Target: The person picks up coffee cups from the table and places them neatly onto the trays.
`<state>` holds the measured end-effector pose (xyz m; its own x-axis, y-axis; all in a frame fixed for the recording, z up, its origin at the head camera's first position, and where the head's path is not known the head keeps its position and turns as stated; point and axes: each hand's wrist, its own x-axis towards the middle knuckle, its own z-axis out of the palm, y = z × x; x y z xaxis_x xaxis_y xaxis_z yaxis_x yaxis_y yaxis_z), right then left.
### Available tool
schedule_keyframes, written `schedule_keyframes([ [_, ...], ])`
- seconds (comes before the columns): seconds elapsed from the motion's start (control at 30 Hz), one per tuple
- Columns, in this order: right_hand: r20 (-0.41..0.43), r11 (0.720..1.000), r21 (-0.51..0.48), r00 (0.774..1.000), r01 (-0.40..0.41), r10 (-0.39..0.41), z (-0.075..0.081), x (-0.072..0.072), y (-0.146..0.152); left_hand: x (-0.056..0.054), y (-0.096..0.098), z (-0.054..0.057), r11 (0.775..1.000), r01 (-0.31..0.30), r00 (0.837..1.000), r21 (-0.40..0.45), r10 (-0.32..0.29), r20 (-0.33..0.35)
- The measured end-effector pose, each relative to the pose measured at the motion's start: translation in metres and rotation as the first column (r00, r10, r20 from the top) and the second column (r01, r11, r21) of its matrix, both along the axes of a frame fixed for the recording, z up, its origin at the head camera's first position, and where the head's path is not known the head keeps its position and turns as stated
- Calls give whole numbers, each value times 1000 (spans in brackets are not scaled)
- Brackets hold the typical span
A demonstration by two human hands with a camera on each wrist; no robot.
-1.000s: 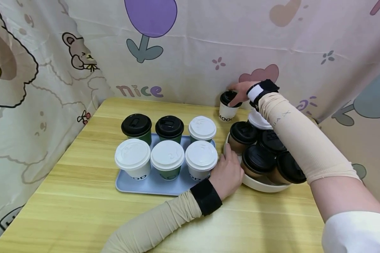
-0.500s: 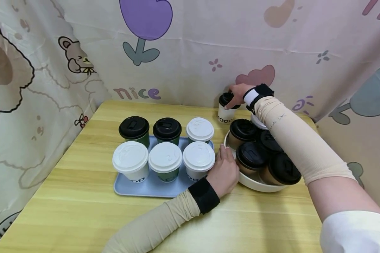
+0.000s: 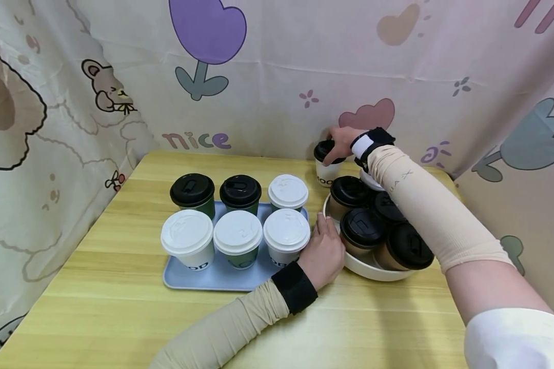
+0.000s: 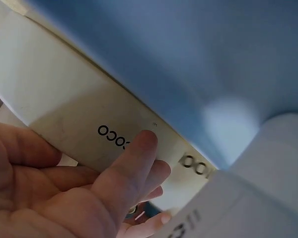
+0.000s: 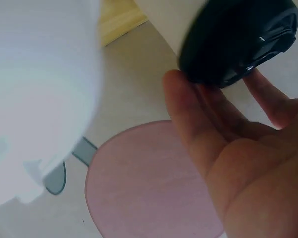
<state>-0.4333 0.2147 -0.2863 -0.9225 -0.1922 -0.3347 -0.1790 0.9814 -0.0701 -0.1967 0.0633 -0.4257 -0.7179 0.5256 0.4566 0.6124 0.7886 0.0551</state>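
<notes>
At the back of the table, my right hand (image 3: 343,143) grips a white paper coffee cup (image 3: 327,176) by its black lid (image 5: 238,42), thumb and fingers on either side. The cup stands upright behind a round white dish (image 3: 374,272). My left hand (image 3: 322,252) rests between that dish and a blue tray (image 3: 198,281), its fingers fairly straight. In the left wrist view a fingertip (image 4: 148,141) touches the dish's lettered outer wall. Several brown cups with black lids (image 3: 362,228) crowd the dish, some tilted. A white lid (image 3: 370,180) behind them is partly hidden by my right arm.
Two rows of lidded cups stand on the blue tray: black lids (image 3: 192,190) and a white lid (image 3: 288,191) behind, white lids (image 3: 186,231) in front. A patterned curtain (image 3: 268,92) hangs along the back and sides of the wooden table (image 3: 97,307).
My right hand has settled lower and closer around the black lid of the white cup. One front brown cup in the dish has shifted a little left. My left hand stays beside the dish.
</notes>
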Motion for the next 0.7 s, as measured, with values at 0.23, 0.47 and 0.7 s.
schedule_keyframes([
  [0.23, -145, 973, -226, 989, -38, 5, 33, 22, 21, 0, 1, -1, 999, 8, 998, -45, -10, -59],
  [0.47, -207, 842, -539, 971, -8, -123, 63, 66, 64, -2, 0, -1, 999, 13, 997, -46, -17, -72],
  [0.7, -352, 840, -542, 912, -17, -208, 72, 124, 116, -3, 1, -1, 1000, 10, 1000, -16, -10, 12],
])
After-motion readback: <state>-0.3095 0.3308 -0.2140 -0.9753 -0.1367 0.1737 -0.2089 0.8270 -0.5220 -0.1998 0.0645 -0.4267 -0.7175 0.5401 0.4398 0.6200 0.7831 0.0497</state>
